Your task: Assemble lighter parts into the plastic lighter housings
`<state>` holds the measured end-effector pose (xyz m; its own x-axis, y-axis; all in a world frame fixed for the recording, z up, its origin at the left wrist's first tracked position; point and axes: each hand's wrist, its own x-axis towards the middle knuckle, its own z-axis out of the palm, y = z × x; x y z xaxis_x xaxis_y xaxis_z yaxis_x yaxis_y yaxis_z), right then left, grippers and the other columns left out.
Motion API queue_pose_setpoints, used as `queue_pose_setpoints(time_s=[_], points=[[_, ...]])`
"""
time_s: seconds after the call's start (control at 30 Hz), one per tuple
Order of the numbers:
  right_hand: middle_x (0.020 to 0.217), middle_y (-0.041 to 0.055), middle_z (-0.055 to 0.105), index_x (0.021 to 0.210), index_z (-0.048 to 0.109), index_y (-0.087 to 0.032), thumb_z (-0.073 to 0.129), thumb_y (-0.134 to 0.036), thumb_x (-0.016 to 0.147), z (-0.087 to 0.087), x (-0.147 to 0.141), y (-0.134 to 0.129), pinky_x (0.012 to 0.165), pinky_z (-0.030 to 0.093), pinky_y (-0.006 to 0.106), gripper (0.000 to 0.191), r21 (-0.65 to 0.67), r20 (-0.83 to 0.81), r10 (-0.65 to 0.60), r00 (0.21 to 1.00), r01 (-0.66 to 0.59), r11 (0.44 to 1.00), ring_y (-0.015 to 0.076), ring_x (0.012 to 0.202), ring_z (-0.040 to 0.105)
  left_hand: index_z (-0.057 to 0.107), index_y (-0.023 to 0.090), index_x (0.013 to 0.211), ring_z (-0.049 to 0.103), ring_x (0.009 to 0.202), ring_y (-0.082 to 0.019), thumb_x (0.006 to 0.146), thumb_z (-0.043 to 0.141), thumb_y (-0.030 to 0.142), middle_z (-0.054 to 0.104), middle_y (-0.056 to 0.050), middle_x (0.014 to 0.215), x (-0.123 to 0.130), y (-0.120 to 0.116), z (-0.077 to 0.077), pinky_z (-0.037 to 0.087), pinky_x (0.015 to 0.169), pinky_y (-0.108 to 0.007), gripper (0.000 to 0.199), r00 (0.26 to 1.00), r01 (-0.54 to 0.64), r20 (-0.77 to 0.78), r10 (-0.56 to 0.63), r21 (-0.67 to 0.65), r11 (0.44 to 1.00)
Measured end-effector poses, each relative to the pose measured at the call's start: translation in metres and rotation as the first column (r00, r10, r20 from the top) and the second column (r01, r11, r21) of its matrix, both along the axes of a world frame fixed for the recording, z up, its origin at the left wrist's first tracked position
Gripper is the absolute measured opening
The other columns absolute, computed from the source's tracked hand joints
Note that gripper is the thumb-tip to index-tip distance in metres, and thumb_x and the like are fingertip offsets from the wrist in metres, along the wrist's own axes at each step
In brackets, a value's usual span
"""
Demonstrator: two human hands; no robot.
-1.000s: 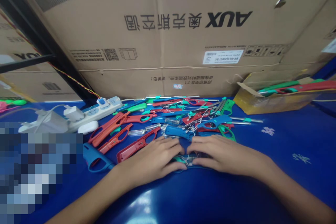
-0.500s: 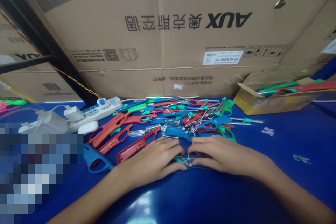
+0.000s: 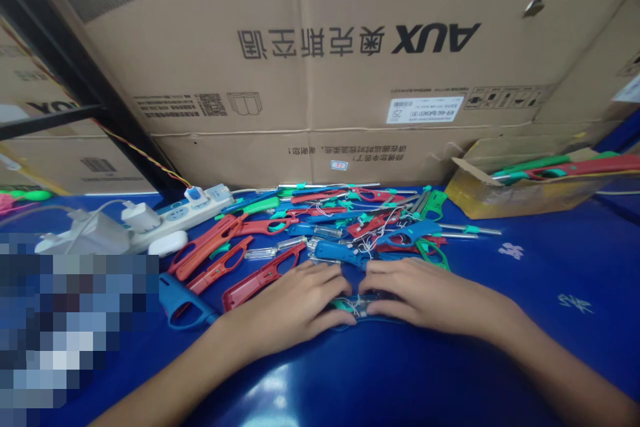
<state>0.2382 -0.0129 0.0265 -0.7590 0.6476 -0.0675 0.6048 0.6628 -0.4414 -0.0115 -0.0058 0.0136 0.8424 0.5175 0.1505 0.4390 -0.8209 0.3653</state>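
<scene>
The fingers of my left hand [image 3: 300, 300] and right hand [image 3: 425, 293] are curled and closed on a blue lighter [image 3: 357, 307], thumbs along its near edge, fingertips on the far one. It lies low over the table [image 3: 450, 380], just in front of me. My hands cover both its ends, so how hard each one pinches I can't tell. In the gap between my thumbs it is open: white wires and a green bit show.

Just beyond lie a blue shell [image 3: 333, 251] and a red shell [image 3: 260, 278], with clear tubes [image 3: 260, 253] near them. Behind, the pile runs on: blue, red and green lighters, some with metal rods [image 3: 453, 235] sticking out. Farther out, a power strip [image 3: 177, 213] sits to my left, a box [image 3: 520, 193] of lighters to my right, and a big carton [image 3: 310, 67] stands across the back.

As far as I can judge, the lighters in the box look whole. The one in my fingers has its insides fitted, at least in part, but isn't closed up, and plenty of open shells and loose parts remain.

Against half a second ago I see hardly any difference: both hands keep their place and grip, the lighter sits where it was, and the pile lies unchanged.
</scene>
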Motion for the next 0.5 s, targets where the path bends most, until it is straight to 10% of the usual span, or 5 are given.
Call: queue_pose_setpoints(time_s=[0.5], points=[[0.105,0.0032,0.064,0.111,0.063,-0.024,0.051,-0.041,0.100,0.0008,-0.0005,-0.0019,0.078,0.048,0.031,0.024,0.023,0.050,-0.016,0.999,0.015,1.000,0.0186,0.093,0.064,0.059,0.020,0.109,0.060,0.100,-0.023,0.100,0.054,0.044,0.063,-0.005,0.105,0.0006,-0.0001,0.0012,0.047,0.087,-0.036,0.026,0.999,-0.002,-0.043,0.001,-0.007,1.000]])
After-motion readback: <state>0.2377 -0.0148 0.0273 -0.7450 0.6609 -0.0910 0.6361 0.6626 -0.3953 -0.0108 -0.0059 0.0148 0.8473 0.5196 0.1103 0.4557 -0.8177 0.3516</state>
